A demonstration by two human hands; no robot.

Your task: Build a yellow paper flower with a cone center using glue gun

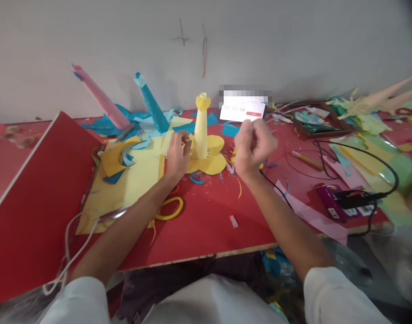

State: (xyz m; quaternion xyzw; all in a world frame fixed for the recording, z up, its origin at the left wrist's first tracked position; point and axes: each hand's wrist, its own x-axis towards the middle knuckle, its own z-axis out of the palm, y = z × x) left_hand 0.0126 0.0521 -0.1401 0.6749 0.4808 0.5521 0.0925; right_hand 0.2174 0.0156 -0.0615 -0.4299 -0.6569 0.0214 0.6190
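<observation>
A yellow paper tube (201, 135) with a small flared top stands upright on a flat, petal-shaped yellow paper base (212, 164). Just left of it is my left hand (178, 155), its fingers loosely bent and apart; whether they touch the base I cannot tell. To the right of the tube, my right hand (255, 146) is raised in a closed fist, and what it holds, if anything, is hidden. Yellow-handled scissors (171, 209) lie by my left forearm, their blades partly covered.
Pink (102, 99) and blue (151, 103) paper tubes lean at the back left. A lit phone (242, 110) stands against the wall. Cables run around a purple box (337, 202) at right. Paper scraps and a pencil (307, 160) lie about; a red board (33, 202) slants at left.
</observation>
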